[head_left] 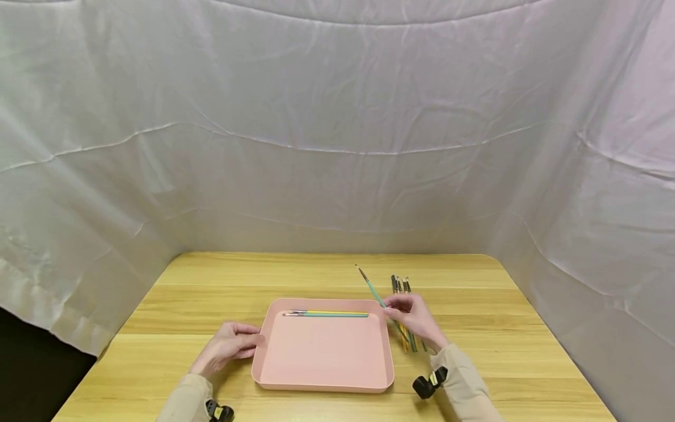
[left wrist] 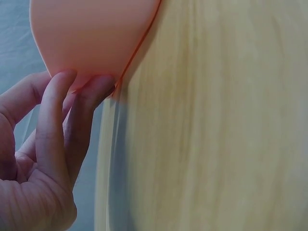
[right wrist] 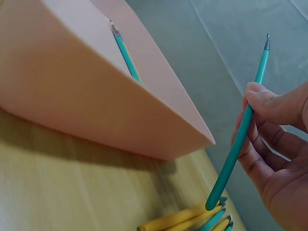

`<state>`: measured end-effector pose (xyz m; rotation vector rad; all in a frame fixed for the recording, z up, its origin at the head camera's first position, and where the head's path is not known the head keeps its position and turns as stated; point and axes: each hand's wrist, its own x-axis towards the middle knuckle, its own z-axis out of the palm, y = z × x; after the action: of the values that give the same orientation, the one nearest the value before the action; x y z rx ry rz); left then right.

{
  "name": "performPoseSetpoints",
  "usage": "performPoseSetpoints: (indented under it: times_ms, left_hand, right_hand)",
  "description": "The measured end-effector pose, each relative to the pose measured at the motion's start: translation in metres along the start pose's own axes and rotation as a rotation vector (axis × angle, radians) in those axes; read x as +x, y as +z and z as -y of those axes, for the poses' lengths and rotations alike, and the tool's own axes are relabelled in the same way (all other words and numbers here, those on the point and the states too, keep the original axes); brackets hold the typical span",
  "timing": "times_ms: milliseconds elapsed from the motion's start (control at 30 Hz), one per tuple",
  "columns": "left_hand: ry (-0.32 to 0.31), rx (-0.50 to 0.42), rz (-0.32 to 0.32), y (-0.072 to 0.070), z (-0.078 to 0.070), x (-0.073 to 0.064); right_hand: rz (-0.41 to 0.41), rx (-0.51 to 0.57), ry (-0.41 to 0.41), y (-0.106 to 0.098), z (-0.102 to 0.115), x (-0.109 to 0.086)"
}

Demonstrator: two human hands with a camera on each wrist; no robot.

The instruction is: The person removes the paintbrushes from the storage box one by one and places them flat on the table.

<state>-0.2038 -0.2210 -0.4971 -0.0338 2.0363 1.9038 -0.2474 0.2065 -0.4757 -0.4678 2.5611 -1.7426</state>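
A shallow pink tray (head_left: 327, 366) lies on the table, and my left hand (head_left: 229, 346) holds it by its left edge. In the left wrist view, fingertips (left wrist: 98, 86) press the tray's outer wall, while another finger's tip is hidden behind the rim. Above the tray's right edge, my right hand (head_left: 413, 316) pinches a teal paintbrush (right wrist: 235, 149) between thumb and fingers, its bristles slanting up and away. Two paintbrushes, one yellow and one teal (head_left: 337, 315), lie side by side along the tray's far side. Under the right hand, several more brushes (head_left: 406, 285) rest in a bunch.
The wooden table (head_left: 527, 363) extends past the tray on both sides. A pale grey curtain (head_left: 337, 176) encloses its back and sides. Small black devices (head_left: 429, 384) are strapped to both wrists, over beige sleeves (head_left: 464, 375).
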Motion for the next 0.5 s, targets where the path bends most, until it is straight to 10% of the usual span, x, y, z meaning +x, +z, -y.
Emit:
performPoseSetpoints:
  times_ms: [500]
  left_hand:
    - [-0.002,-0.002,0.010,-0.001,0.000,0.000]
  right_hand:
    - [-0.187,0.108,0.125,-0.019,-0.020,-0.017]
